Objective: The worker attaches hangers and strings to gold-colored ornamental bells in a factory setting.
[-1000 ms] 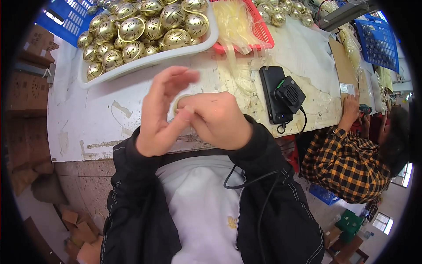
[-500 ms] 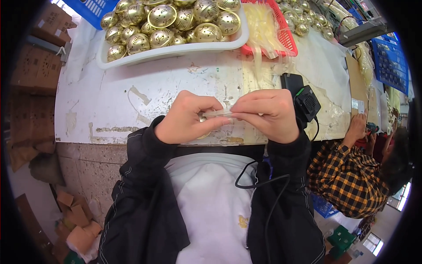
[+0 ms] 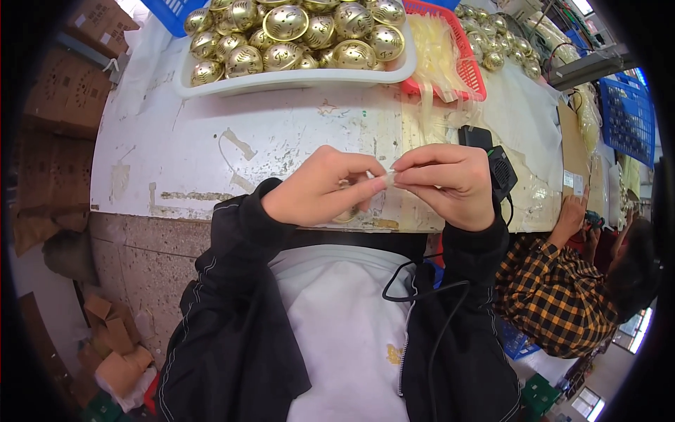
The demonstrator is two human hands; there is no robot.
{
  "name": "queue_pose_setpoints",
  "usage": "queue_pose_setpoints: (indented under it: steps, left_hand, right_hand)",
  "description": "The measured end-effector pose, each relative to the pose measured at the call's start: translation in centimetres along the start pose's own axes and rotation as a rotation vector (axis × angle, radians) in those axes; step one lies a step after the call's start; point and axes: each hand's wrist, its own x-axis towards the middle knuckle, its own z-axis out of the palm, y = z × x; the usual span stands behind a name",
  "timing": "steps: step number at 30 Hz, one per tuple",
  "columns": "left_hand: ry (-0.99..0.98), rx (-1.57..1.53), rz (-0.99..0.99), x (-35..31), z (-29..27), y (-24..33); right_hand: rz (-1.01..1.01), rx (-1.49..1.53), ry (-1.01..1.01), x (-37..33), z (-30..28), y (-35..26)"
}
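Note:
Close to the table's front edge my left hand (image 3: 318, 188) and my right hand (image 3: 450, 184) meet, thumbs and fingers pinched. Between their fingertips is a small piece of translucent, whitish plastic strip (image 3: 389, 178); the fingers cover most of it. Partly hidden behind my left fingers, a gold round thing (image 3: 346, 215) rests on the table, and only its edge shows. Farther back, a white tray (image 3: 295, 84) is heaped with gold patterned balls (image 3: 285, 23). Beside it a red basket (image 3: 470, 69) holds pale translucent strips (image 3: 430, 53).
A black device with a cable (image 3: 502, 172) stands just right of my right hand. More gold balls (image 3: 494, 61) lie at the back right. A co-worker in a checked shirt (image 3: 555, 299) sits at the right. Cardboard boxes (image 3: 67, 91) are stacked at the left.
Both hands have moved slightly right in the picture, and their fingertips are closer together. Less of the plastic strip shows between them. The whole scene has also shifted a little right.

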Motion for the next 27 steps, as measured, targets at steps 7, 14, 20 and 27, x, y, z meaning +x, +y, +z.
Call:
queue_pose_setpoints:
  steps: [7, 14, 20, 27]
  left_hand:
    - [0.204, -0.27, -0.068, 0.0, 1.1, 0.1]
    - [0.497, -0.228, 0.057, -0.6, 1.9, -0.6]
    - [0.493, -0.11, 0.099, -0.8, 1.8, -0.6]
    - [0.445, -0.226, 0.013, -1.1, 2.5, -0.3]
  right_hand:
    - [0.003, -0.028, 0.057, 0.9, -0.2, -0.5]
    - [0.321, 0.641, 0.378, -0.9, 2.0, -0.4]
    - [0.543, 0.423, 0.224, -0.6, 2.6, -1.2]
    - [0.332, 0.164, 0.245, 0.8, 0.9, -3.1]
